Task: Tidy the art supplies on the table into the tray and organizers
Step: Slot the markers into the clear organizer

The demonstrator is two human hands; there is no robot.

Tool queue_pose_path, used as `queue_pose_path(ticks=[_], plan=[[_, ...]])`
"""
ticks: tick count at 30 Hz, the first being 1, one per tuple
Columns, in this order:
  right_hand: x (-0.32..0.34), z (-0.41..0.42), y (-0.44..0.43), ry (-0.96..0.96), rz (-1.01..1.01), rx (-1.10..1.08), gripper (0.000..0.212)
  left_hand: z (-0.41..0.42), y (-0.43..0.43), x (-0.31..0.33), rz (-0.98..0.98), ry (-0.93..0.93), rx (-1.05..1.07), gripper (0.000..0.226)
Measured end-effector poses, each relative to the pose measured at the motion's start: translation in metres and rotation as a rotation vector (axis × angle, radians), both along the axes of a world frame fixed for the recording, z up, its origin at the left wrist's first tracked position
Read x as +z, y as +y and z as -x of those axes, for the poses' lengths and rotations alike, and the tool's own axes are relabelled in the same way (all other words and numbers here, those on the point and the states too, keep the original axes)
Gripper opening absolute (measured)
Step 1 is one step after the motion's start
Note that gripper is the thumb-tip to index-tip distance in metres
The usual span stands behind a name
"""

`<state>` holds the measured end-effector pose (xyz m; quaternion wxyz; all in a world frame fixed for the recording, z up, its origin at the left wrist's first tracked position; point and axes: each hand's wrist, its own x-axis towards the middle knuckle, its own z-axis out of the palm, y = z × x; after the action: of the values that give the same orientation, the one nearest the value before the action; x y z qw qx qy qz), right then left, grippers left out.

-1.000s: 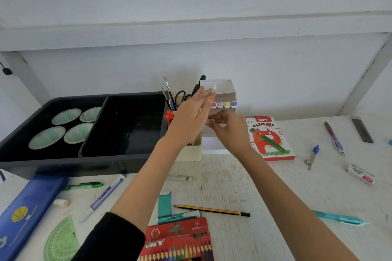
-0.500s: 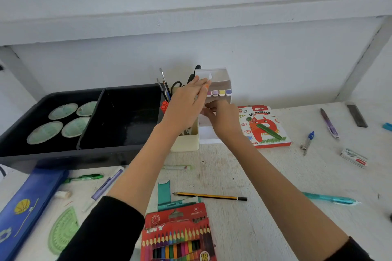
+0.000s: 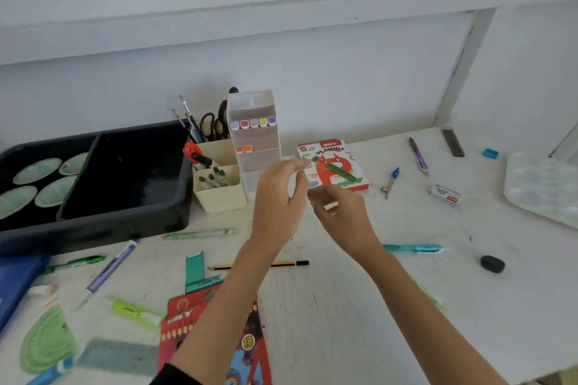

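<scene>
A left hand (image 3: 278, 197), fingers relaxed, and a blurred right hand (image 3: 344, 216), grasp unclear, hover before the marker organizer (image 3: 257, 137).

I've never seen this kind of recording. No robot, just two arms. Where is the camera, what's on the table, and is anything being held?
There is no machine here: a person tidies art supplies with bare hands. The one camera sits on the person's head and looks forward and down, so the arms enter from the bottom. The left hand and right hand hover close together above the white table, in front of a clear marker organizer with markers slotted in. Beside it stand a cream pen holder and a black tray with green dishes in its left compartment. Loose on the table lie an oil pastels box, a pencil, a teal pen and a coloured pencil pack. The left hand looks empty; blur hides whether the right hand pinches something.
</scene>
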<state>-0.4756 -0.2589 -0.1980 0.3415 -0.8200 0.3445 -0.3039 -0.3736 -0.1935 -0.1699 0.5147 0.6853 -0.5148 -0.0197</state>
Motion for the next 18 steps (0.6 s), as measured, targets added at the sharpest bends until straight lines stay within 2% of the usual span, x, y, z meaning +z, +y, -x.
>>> queue_pose_path(ticks=[3, 6, 10, 13, 15, 18], plan=[[-0.012, 0.044, -0.010, 0.140, -0.004, -0.029, 0.025, 0.036, -0.004, -0.023, -0.097, 0.086, -0.011, 0.025], [-0.025, 0.094, -0.024, 0.217, 0.005, -0.123, 0.030, 0.070, -0.005, -0.040, -0.160, 0.089, -0.020, 0.025], [-0.036, 0.148, -0.034, 0.141, -0.015, -0.221, 0.032, 0.110, -0.005, -0.057, -0.314, -0.052, -0.336, 0.021], [-0.041, 0.172, -0.036, 0.107, -0.081, -0.224, 0.031, 0.134, -0.007, -0.070, -0.461, -0.262, -0.554, 0.028], [-0.045, 0.182, -0.034, 0.082, -0.102, -0.204, 0.032, 0.145, -0.006, -0.077, -0.487, -0.339, -0.550, 0.029], [-0.047, 0.189, -0.029, 0.056, -0.101, -0.176, 0.032, 0.156, -0.002, -0.080, -0.440, -0.344, -0.417, 0.021]])
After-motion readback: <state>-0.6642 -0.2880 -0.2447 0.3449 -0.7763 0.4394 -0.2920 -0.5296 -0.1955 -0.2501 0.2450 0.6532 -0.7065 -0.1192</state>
